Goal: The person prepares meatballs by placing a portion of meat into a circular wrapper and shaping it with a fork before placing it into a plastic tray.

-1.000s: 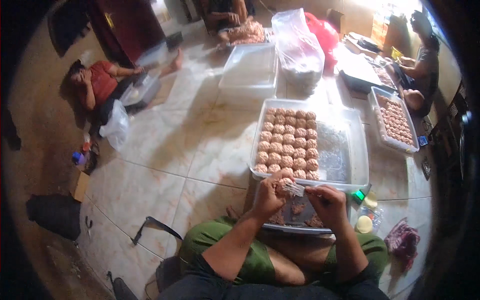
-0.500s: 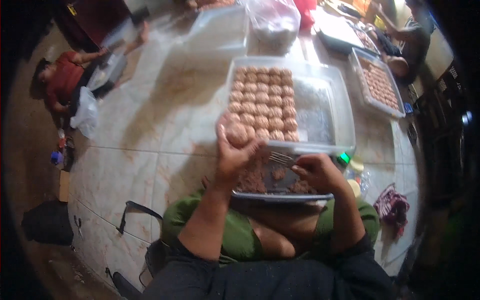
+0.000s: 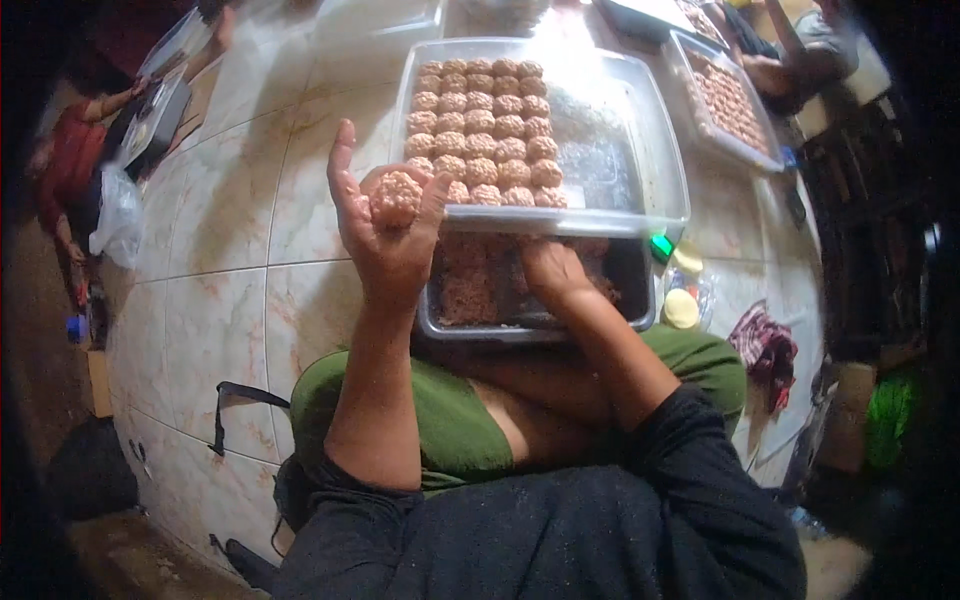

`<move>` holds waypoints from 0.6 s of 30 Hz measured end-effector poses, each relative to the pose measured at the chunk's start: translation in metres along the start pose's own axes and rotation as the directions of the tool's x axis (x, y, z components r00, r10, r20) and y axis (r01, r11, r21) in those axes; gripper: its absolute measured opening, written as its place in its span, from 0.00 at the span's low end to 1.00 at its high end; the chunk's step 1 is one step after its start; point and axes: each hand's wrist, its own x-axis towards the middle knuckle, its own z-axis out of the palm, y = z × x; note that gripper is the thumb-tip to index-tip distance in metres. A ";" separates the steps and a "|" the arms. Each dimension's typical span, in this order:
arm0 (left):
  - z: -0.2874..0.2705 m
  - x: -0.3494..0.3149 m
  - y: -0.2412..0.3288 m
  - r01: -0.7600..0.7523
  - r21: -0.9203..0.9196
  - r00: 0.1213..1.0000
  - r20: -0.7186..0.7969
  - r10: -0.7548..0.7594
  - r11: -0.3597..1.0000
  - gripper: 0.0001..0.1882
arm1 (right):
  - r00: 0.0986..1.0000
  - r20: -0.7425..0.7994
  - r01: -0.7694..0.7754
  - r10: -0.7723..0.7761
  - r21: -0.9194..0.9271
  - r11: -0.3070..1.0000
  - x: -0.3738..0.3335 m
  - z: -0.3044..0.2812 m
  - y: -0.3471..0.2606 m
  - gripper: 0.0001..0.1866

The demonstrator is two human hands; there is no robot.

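Beneath right hand [image 3: 555,272], mixture [image 3: 468,290] half-hidden

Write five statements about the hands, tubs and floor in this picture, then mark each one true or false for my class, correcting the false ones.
1. The left hand holds a lumpy ball. True.
2. The right hand rests on the person's knee. False: it is down at the dark tray, fingertips hidden.
3. Rows of balls reach the right wall of the nearest see-through tub. False: they stand in its left part.
4. A patterned cloth lies to the right of the dark tray. True.
5. The white plastic bag is inside the dark tray. False: it is at the picture's far left.
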 end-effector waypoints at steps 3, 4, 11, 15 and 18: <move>0.000 -0.003 -0.002 -0.014 -0.005 1.000 0.025 0.014 1.000 0.45 | 0.995 0.068 0.077 -0.073 -0.051 0.996 -0.007 -0.006 -0.002 0.13; -0.003 -0.004 -0.004 -0.012 0.021 0.999 0.052 0.011 1.000 0.45 | 0.984 0.166 0.067 -0.065 -0.010 0.998 -0.013 -0.016 -0.008 0.13; 0.001 0.000 -0.004 0.049 0.202 0.991 0.113 -0.073 0.978 0.54 | 0.933 0.245 0.020 -0.263 0.694 0.720 -0.039 -0.073 0.026 0.15; 0.001 -0.003 -0.011 -0.025 0.094 0.981 0.191 0.007 0.995 0.57 | 0.902 0.141 0.118 -0.407 0.828 0.549 -0.058 -0.104 0.021 0.19; 0.005 -0.008 -0.016 0.016 0.191 0.967 0.247 -0.064 0.981 0.35 | 0.859 -0.148 0.318 -0.490 0.904 0.284 -0.071 -0.119 0.013 0.22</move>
